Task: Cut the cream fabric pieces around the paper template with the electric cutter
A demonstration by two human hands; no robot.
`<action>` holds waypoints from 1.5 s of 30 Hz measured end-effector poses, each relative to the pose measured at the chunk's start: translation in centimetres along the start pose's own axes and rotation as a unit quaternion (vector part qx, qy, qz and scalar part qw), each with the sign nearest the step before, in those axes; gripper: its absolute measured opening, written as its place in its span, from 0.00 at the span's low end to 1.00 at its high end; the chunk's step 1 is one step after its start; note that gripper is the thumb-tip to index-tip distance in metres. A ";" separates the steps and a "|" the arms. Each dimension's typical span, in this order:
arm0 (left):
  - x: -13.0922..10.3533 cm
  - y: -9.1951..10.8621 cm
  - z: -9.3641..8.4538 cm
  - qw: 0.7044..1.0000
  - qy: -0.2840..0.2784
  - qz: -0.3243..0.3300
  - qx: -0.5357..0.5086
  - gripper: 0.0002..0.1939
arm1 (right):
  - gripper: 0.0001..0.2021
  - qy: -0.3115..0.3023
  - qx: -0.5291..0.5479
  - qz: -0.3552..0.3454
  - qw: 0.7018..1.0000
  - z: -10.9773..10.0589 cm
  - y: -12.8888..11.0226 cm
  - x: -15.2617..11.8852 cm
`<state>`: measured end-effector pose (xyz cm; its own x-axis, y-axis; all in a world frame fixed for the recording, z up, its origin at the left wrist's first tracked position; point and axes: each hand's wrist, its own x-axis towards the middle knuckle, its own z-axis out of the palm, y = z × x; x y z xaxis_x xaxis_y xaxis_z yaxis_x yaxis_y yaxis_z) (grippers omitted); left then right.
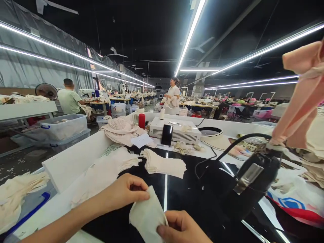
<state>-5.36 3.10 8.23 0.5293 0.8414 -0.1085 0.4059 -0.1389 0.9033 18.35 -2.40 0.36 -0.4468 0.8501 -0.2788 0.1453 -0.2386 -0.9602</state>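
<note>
A cream fabric piece (148, 217) hangs between my two hands above the glossy black tabletop (199, 202). My left hand (131, 191) pinches its top edge between thumb and finger. Lower down, at the right edge of the cloth, my right hand (181, 227) grips it with thumb and fingers. Just beyond the hands lies a neat stack of cream pieces (164, 163). To its left, a longer pile of cream fabric (103, 172) spreads along the table's side.
A black machine (260, 179) with pink cloth on top stands at the right, its cable curving left. Behind are a phone (167, 135), a white box (187, 132) and a red thread spool (141, 120). Two people are farther off, beyond plastic bins (65, 128).
</note>
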 end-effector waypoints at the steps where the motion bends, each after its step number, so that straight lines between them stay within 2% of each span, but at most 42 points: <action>1: 0.7 0.0 -0.6 1.000 0.011 0.009 0.010 0.20 | 0.27 0.015 -0.006 -0.002 1.000 -0.6 -0.5 0.7; 3: 2.4 0.5 -1.9 0.997 0.046 0.037 0.041 0.21 | 0.26 0.056 -0.019 -0.018 0.998 -2.2 -1.5 2.1; 6: 5.5 1.8 -3.8 0.989 0.101 0.074 0.076 0.19 | 0.27 0.167 -0.044 -0.085 0.981 -5.1 -3.3 4.2; 10: 9.5 2.3 -5.0 0.962 0.174 0.163 0.133 0.14 | 0.25 0.320 -0.109 -0.196 0.921 -8.9 -5.1 7.0; 13: 11.5 0.5 -4.5 0.942 0.178 0.215 0.184 0.10 | 0.18 0.380 -0.197 -0.242 0.871 -11.2 -5.0 8.8; 18: 12.9 -4.7 -3.0 0.928 0.123 0.225 0.269 0.09 | 0.10 0.347 -0.368 -0.242 0.828 -13.4 -2.5 10.1; 22: 12.7 -7.0 -2.5 0.917 0.096 0.227 0.314 0.11 | 0.09 0.324 -0.461 -0.222 0.796 -13.6 -1.0 9.9; 26: 12.1 -7.1 -2.7 0.909 0.088 0.233 0.334 0.16 | 0.09 0.327 -0.514 -0.213 0.764 -13.1 -0.8 9.8; 30: 12.1 -5.6 -3.1 0.909 0.116 0.235 0.325 0.21 | 0.09 0.315 -0.545 -0.232 0.742 -12.0 -1.4 9.9; 34: 13.6 -3.5 -2.9 0.914 0.150 0.223 0.303 0.23 | 0.15 0.291 -0.560 -0.262 0.730 -10.5 -1.8 10.0; 37: 15.4 -2.7 -2.2 0.919 0.144 0.204 0.304 0.21 | 0.18 0.280 -0.566 -0.275 0.725 -9.6 -1.8 10.0; 41: 16.7 -4.1 -0.8 0.924 0.108 0.156 0.333 0.22 | 0.14 0.266 -0.575 -0.277 0.722 -9.2 -1.4 10.0; 45: 16.4 -6.4 0.2 0.927 0.076 0.098 0.354 0.26 | 0.07 0.257 -0.582 -0.260 0.727 -9.3 -1.0 9.9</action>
<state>0.87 17.74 0.58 0.5554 0.8201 0.1376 0.7289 -0.5598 0.3942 22.00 10.64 -1.33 -0.3628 0.8178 0.4468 0.8563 0.4817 -0.1864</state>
